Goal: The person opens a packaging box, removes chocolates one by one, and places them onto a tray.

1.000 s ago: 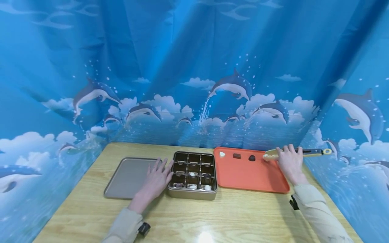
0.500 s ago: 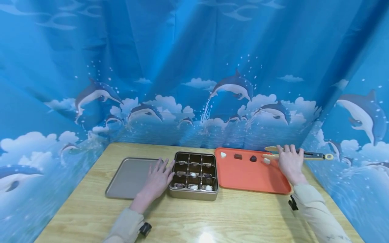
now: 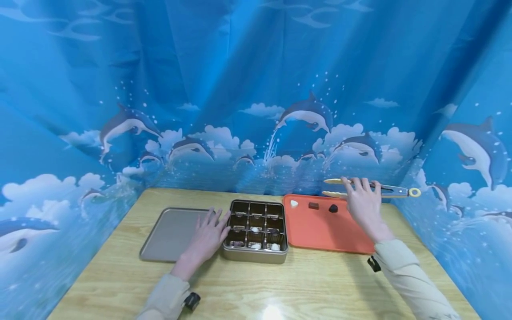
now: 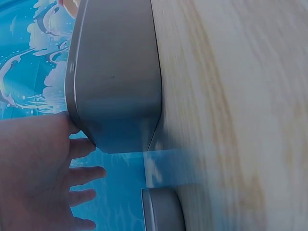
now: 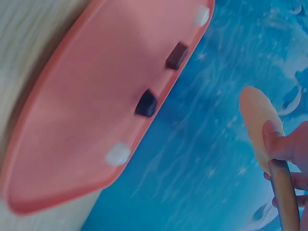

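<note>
Overhead, a blue dolphin-print curtain (image 3: 256, 89) enclosed three sides of a light wooden table (image 3: 260, 289), on which three containers sat in a row. At the person's left lay a flat grey metal tray (image 3: 168, 233); just right of it stood a gold tin (image 3: 255, 231) divided into nine compartments, several holding small pieces too small to identify; beside that lay an orange tray (image 3: 328, 231).

The left hand (image 3: 207, 238) rested palm-down with fingers straight and spread, released of any grasp, across the grey tray's right edge and up against the tin's left wall.

The right hand (image 3: 362, 206) was raised above the far right corner of the orange tray, its fingers curled around a pair of tongs (image 3: 370, 190) with pale yellow tips and a dark handle ending in a yellow ring. The tongs were held level, tips pointing toward the person's left, clear of the tray and with nothing visible between them.

Along the orange tray's far edge lay four small pieces: a white one (image 3: 294, 204), a brown block (image 3: 314, 206), a dark lump (image 3: 333, 208) and, in the right wrist view, another white piece (image 5: 118, 154).
</note>
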Motion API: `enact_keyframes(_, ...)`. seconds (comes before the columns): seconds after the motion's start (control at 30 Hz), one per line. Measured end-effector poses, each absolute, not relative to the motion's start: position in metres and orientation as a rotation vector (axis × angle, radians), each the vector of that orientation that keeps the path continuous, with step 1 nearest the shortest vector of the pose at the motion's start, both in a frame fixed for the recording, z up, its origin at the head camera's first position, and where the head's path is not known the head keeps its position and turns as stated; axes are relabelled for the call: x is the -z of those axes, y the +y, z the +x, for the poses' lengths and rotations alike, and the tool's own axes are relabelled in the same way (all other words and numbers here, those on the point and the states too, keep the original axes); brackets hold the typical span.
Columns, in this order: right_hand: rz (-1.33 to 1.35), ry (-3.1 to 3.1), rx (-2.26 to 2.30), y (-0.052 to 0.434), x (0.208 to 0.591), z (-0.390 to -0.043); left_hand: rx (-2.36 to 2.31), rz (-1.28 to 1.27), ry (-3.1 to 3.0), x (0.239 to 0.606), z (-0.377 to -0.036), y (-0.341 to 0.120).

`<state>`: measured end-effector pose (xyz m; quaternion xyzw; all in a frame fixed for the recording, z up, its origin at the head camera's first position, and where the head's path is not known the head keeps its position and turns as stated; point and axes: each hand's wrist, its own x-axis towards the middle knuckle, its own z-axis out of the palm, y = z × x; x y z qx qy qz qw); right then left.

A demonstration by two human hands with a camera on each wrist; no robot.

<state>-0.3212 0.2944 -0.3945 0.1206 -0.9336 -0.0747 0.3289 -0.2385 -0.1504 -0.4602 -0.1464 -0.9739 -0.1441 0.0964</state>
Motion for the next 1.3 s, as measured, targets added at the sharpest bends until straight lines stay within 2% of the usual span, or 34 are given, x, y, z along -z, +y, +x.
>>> enact_keyframes(0.43, 0.571, -2.316, 0.236, 0.219, 0.387, -0.313, 0.426, -0.464, -2.876, 0.461, -0.241, -0.149)
enact_keyframes(0.73, 0.877, -2.289, 0.347, 0.165, 0.378, -0.303, 0.437, -0.495, -2.881, 0.464, -0.242, -0.143)
enact_keyframes(1.3, 1.128, -2.217, 0.577, 0.116, 0.374, -0.296, 0.475, -0.503, -2.867, 0.465, -0.238, -0.143)
